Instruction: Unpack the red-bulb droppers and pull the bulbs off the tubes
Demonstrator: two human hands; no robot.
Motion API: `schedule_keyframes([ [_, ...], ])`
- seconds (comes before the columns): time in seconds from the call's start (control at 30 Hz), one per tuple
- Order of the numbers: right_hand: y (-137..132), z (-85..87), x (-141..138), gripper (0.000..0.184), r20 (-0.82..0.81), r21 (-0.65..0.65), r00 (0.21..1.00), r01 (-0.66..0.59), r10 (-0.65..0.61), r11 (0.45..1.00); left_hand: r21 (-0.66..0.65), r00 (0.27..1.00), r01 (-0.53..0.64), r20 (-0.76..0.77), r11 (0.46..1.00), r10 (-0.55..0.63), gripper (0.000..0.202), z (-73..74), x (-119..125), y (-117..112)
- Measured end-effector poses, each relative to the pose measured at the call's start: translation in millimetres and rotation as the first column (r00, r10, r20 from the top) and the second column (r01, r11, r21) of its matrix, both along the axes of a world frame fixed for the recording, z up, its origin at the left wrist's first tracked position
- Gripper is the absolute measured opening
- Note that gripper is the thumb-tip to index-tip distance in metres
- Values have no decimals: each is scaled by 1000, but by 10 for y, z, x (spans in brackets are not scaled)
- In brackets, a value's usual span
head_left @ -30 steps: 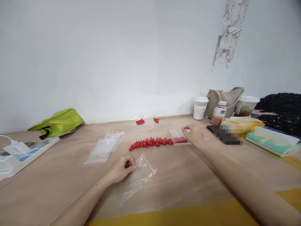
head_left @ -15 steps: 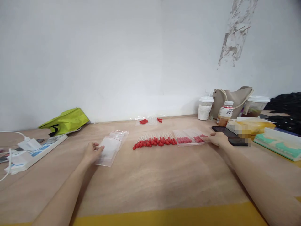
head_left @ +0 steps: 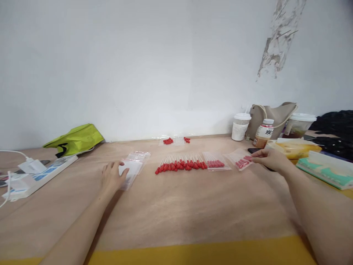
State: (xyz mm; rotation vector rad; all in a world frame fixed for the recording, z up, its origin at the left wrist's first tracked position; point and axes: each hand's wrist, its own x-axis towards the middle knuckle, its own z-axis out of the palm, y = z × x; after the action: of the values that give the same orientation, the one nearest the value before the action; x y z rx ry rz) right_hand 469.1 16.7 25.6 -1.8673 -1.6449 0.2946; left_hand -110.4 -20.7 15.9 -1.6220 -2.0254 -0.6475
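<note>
While brown tabletop (head_left: 179, 209) stretches open between the hands, left hand (head_left: 112, 176) by the flat bags (head_left: 133, 168), thumb and fingers apart, right hand (head_left: 269, 160) seemingly pinching the outer filled bag (head_left: 239, 158) by its edge, red-tipped sticks (head_left: 180, 165) between.

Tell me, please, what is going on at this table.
A person is handling small clear bags. The left hand is at the flat zip bags, thumb and fingers apart. The right hand has its fingertips at the edge of a bag of red-tipped sticks. Another filled bag lies beside that one, and a row of loose red-tipped sticks lies between the hands.
</note>
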Motion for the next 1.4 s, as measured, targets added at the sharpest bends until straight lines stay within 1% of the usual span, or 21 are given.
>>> schedule_keyframes([
  [0.07, -175, 213, -65, 24, -9, -143, 989, -147, 148, 979, 31, 991, 130, -5, 991, -130, 25, 16, 138, -36],
  [0.1, -268, 294, -130, 25, 29, -188, 986, -157, 166, 970, 45, 980, 200, 3, 979, -201, 24, 25, 217, -60],
  [0.17, -459, 389, -307, 19, 207, -219, 961, -137, 183, 966, 51, 934, 347, 72, 936, -350, 24, 46, 387, -128],
  [0.23, -655, 400, -519, 9, 352, -250, 900, -173, 256, 953, 1, 839, 508, 229, 862, -494, 25, 64, 566, -222],
  [0.27, -748, 382, -627, 11, 390, -272, 872, -200, 298, 941, -45, 767, 596, 328, 802, -552, 26, 70, 654, -274],
  [0.3, -834, 353, -733, 11, 405, -245, 853, -244, 328, 938, -92, 690, 676, 425, 731, -585, 27, 70, 741, -328],
  [0.33, -908, 315, -839, 12, 404, -202, 839, -307, 365, 930, -130, 619, 740, 514, 660, -594, 27, 65, 825, -379],
  [0.37, -966, 269, -946, 17, 386, -163, 837, -352, 388, 922, -156, 559, 788, 588, 596, -585, 27, 52, 908, -426],
  [0.4, -1005, 217, -1056, 23, 351, -124, 847, -381, 400, 916, -170, 509, 820, 651, 546, -563, 28, 34, 988, -465],
  [0.47, -1026, 95, -1300, 27, 250, -72, 852, -457, 460, 886, -173, 427, 857, 765, 485, -482, 29, -15, 1142, -516],
  [0.53, -982, -36, -1581, 25, 140, -32, 830, -541, 539, 841, -164, 347, 874, 870, 457, -351, 31, -60, 1287, -530],
  [0.57, -946, -96, -1732, 25, 84, 7, 834, -548, 546, 836, -158, 306, 872, 915, 464, -264, 31, -72, 1352, -524],
  [0.6, -905, -147, -1885, 24, 27, 40, 828, -561, 561, 827, -149, 261, 861, 950, 487, -170, 32, -75, 1411, -512],
  [0.7, -778, -217, -2282, 24, -111, 82, 807, -574, 580, 814, -117, 83, 812, 993, 572, 85, 33, -34, 1533, -451],
  [0.77, -687, -200, -2436, 27, -160, 105, 762, -619, 628, 778, -89, -28, 790, 983, 607, 180, 31, 11, 1561, -398],
  [0.83, -585, -168, -2476, 24, -177, 149, 739, -633, 650, 760, -76, -77, 774, 974, 629, 213, 31, 43, 1562, -343],
  [0.93, -434, -172, -2380, 19, -133, 228, 767, -593, 628, 772, -97, -60, 754, 975, 650, 215, 31, 48, 1564, -276],
  [1.03, -340, -260, -2258, 16, -52, 256, 803, -564, 594, 785, -126, -22, 746, 977, 653, 214, 31, 26, 1609, -249],
  [1.17, -323, -375, -2220, 15, -31, 280, 820, -542, 572, 792, -143, 5, 777, 975, 613, 222, 36, 7, 1674, -265],
  [1.23, -338, -393, -2231, 14, -30, 276, 823, -539, 567, 796, -131, -1, 783, 977, 608, 212, 38, -3, 1674, -278],
  [1.4, -404, -367, -2250, 13, -24, 247, 836, -527, 549, 813, -62, -51, 748, 987, 660, 150, 37, -60, 1629, -282],
])
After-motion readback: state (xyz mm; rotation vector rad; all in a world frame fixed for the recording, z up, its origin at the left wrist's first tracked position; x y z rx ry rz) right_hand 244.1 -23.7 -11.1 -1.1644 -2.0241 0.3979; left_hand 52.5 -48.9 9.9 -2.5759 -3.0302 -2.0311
